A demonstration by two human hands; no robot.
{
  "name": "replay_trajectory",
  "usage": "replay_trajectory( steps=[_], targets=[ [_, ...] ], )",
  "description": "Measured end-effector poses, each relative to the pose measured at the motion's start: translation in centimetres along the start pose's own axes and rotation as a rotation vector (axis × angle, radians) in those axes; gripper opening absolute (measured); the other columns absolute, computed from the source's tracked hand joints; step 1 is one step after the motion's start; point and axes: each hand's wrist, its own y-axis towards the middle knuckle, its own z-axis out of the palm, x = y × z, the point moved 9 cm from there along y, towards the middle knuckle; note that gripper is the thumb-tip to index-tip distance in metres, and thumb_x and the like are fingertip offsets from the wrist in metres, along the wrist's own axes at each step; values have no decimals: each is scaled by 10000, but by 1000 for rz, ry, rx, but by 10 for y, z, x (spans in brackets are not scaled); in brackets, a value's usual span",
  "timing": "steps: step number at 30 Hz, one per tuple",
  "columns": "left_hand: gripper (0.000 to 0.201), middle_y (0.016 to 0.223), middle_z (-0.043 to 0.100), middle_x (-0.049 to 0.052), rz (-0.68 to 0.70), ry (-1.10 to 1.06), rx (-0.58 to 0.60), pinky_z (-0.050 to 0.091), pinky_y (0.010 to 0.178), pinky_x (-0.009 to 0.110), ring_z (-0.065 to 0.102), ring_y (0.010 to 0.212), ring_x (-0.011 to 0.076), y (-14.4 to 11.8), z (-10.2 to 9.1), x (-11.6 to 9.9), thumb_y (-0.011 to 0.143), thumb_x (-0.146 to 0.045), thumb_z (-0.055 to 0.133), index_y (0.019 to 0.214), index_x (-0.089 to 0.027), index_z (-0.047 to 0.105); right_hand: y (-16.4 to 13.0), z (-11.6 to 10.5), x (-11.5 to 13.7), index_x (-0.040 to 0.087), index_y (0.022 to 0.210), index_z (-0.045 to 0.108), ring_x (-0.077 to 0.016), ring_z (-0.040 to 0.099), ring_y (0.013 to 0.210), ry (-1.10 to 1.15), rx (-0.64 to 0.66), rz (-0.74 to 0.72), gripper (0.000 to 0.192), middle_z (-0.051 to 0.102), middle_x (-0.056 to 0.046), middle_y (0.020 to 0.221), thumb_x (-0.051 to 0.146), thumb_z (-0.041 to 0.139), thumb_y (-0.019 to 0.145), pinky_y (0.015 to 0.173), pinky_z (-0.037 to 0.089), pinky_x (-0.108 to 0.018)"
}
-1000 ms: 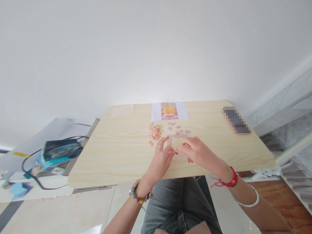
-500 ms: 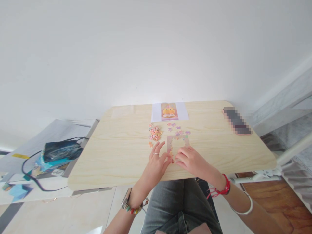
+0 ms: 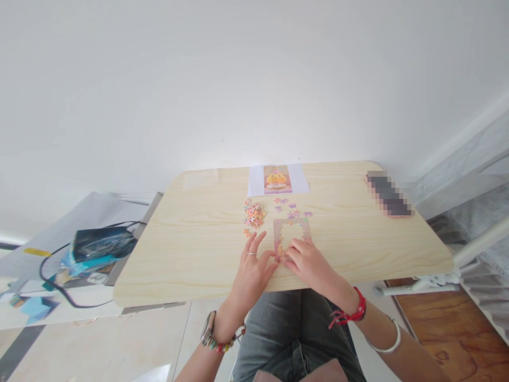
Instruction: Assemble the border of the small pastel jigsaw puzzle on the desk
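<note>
A small jigsaw frame [image 3: 291,231], only its border pieced together, lies on the light wooden table [image 3: 191,249]. My left hand [image 3: 253,268] rests flat beside the frame's near left corner, fingers spread, a ring on one finger. My right hand [image 3: 308,261] presses its fingertips on the frame's near edge, touching the pieces there. A heap of loose orange and pink pieces [image 3: 253,214] lies just left of the frame, and a few purple pieces [image 3: 292,208] lie beyond it. A printed reference picture [image 3: 277,180] lies at the table's far edge.
A phone [image 3: 389,193] lies at the table's far right. To the left, a lower surface holds a dark bag with cables [image 3: 101,244] and blue boxes. A white metal rail [image 3: 469,249] runs on the right. My jeans-clad knees are under the table's near edge.
Both hands slid toward me from the frame's middle to its near edge, uncovering the frame. My left hand went from pinching to lying flat. The view shifted slightly.
</note>
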Motion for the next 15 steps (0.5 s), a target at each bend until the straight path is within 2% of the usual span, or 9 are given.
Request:
replay_trajectory(
  steps=[7, 15],
  targets=[
    [121, 1340, 313, 101, -11, -11, -11, 396, 985, 513, 229, 1308, 307, -4, -2, -1, 812, -163, 521, 916, -202, 569, -3, -1, -1, 161, 785, 595, -182, 550, 780, -17, -11, 5, 56, 566, -45, 786, 174, 551, 817, 825, 403, -388],
    [105, 1323, 341, 90, -31, -21, -12, 403, 983, 512, 232, 1308, 304, -6, -3, -3, 821, -195, 517, 913, -206, 566, -5, -1, 5, 159, 750, 592, -175, 553, 757, 6, -10, 17, 86, 567, -48, 776, 177, 546, 821, 779, 419, -355]
  ],
)
